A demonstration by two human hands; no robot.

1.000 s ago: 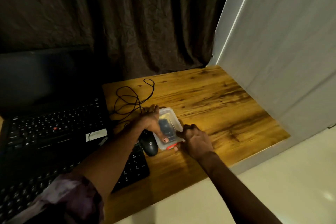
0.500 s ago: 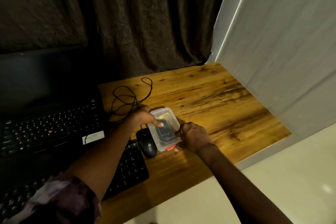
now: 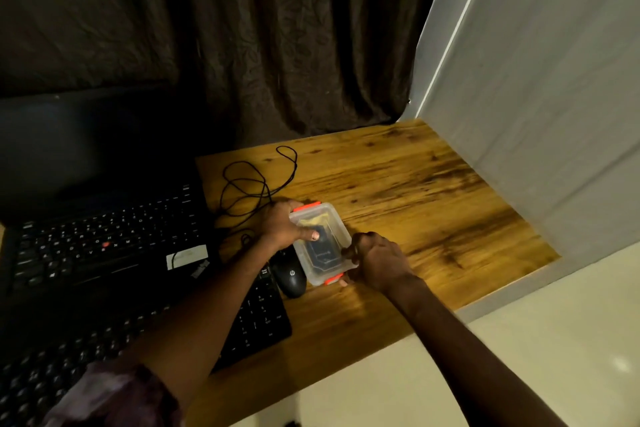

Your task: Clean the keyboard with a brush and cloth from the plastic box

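A small clear plastic box [image 3: 329,236] with orange latches at both ends lies on the wooden desk [image 3: 415,204], its lid on. Something dark and something yellowish show through the lid. My left hand [image 3: 280,224] grips the box's far left side, thumb pressed on the lid. My right hand [image 3: 375,262] is curled against the box's near right corner, by the near orange latch. A black external keyboard [image 3: 256,319] lies at the desk's front left, mostly under my left arm.
A black mouse [image 3: 290,276] sits touching the box's left side, its cable [image 3: 256,180] looped behind. An open black laptop [image 3: 104,239] stands at the left. A dark curtain hangs behind the desk; a pale wall closes the right side.
My left thumb slid up the lid toward the far end, uncovering the far orange latch. My right hand stays at the near corner. The box has barely moved.
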